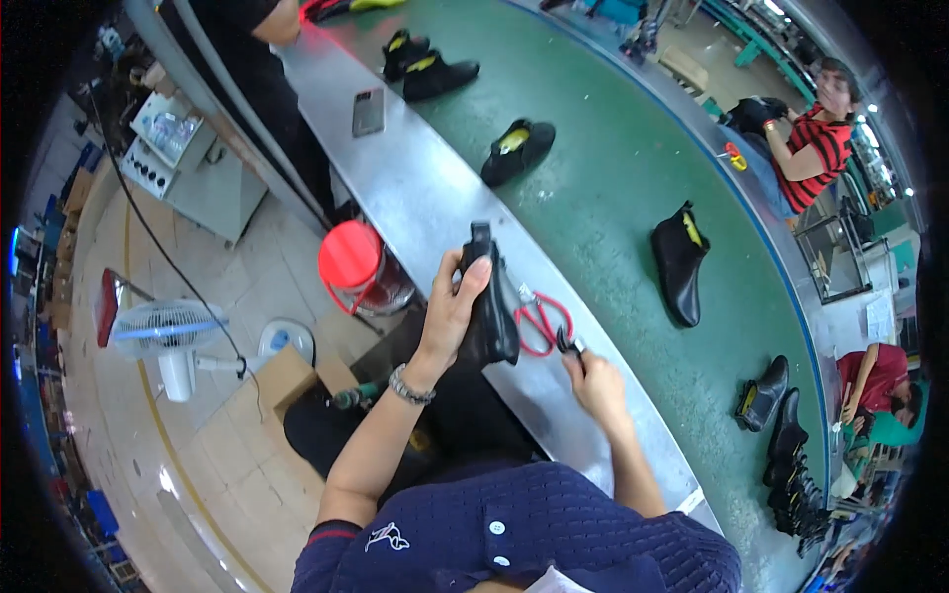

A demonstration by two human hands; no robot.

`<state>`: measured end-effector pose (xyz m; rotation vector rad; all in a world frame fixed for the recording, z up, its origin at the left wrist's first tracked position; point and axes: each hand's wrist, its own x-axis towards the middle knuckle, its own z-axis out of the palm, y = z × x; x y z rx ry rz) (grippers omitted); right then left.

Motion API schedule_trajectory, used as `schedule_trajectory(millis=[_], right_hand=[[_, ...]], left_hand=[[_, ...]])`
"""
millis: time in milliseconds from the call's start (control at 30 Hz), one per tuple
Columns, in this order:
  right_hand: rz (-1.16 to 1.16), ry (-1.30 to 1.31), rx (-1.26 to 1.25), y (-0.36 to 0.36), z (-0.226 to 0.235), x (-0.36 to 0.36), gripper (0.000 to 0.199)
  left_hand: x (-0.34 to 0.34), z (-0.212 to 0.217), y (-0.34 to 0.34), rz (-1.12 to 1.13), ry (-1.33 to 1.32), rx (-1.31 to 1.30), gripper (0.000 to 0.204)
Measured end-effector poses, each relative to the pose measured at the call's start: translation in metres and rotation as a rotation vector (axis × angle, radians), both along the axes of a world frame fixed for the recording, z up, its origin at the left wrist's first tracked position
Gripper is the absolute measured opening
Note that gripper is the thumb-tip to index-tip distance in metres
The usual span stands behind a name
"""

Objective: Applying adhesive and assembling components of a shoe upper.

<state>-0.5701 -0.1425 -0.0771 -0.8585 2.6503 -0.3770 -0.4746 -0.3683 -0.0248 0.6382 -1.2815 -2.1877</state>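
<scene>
My left hand (pixel 452 314) is closed around a black ankle boot (pixel 492 326), which stands on end above the metal ledge. Beside it lie red-handled scissors (pixel 542 324) on the ledge. My right hand (pixel 596 383) pinches a small dark tool (pixel 566 343), close to the scissor handles; its exact kind is too small to make out. On the green belt across from me rests a single black boot (pixel 682 265), with a lower black shoe (pixel 518 151) farther up, both with yellow inside.
The metal ledge (pixel 425 188) runs between me and the green belt (pixel 603 198). A phone (pixel 369 112) lies on it. To the left stand a red-lidded bucket (pixel 352 255) and a fan (pixel 170 331). More boots (pixel 786 445) line the belt's right side; co-workers (pixel 813 148) sit beyond.
</scene>
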Motion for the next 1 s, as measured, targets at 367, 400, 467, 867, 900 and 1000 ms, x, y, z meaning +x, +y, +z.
schedule_trajectory(millis=[367, 400, 467, 867, 900, 1000], right_hand=[[0.292, -0.155, -0.400, -0.005, 0.005, 0.012, 0.090], [0.353, -0.231, -0.482, -0.018, 0.008, 0.013, 0.107], [0.438, -0.196, -0.605, -0.045, 0.000, 0.023, 0.108], [0.041, -0.940, -0.808, -0.024, -0.039, 0.028, 0.087], [-0.077, -0.979, -0.873, -0.017, -0.031, 0.029, 0.083], [-0.335, -0.911, -0.901, -0.006, -0.035, 0.017, 0.071]], left_hand=[[0.001, -0.014, 0.014, -0.080, 0.016, -0.102, 0.030], [0.001, -0.017, 0.015, -0.109, 0.012, -0.082, 0.030], [0.002, -0.029, 0.012, -0.148, 0.013, -0.129, 0.037], [0.064, 0.112, -0.039, 0.475, 0.328, -0.578, 0.064], [0.111, 0.131, -0.075, 0.399, 0.428, -0.782, 0.054], [0.248, 0.193, -0.154, 1.103, 0.084, -0.903, 0.055]])
